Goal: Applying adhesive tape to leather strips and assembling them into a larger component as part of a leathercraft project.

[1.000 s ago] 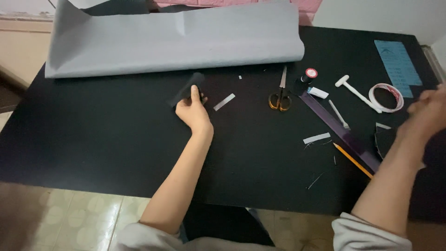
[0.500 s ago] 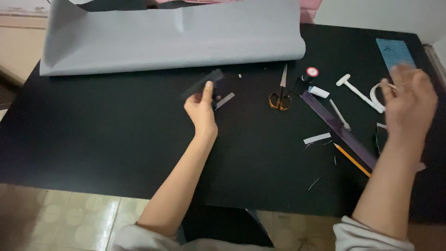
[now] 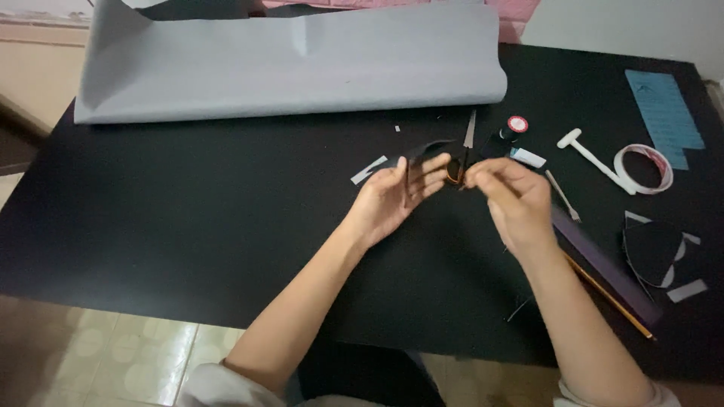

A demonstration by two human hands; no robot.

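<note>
- Black thin sheet piece, curved and flexible, sits at centre frame, raised above the black table surface.
- Left hand holds the piece: fingers partly open and extended, the sheet pressed between thumb and fingers along its lower edge.
- Right hand is just beside it to the right, fingertips pinched together; whether they grip the piece's edge or something small cannot be told.
- Handling judgement: light, thin, bends easily and likely creases; best held by the edges with a light pinch, supported from below.
- Orange-handled scissors lie directly behind the hands, partly hidden.
- Grey rolled paper sheet spans the upper left of the frame.
- Containers: a small black bottle with a red-and-white cap stands upper right of centre; contents not visible.
- White tape ring and white T-shaped tool lie at right.
</note>
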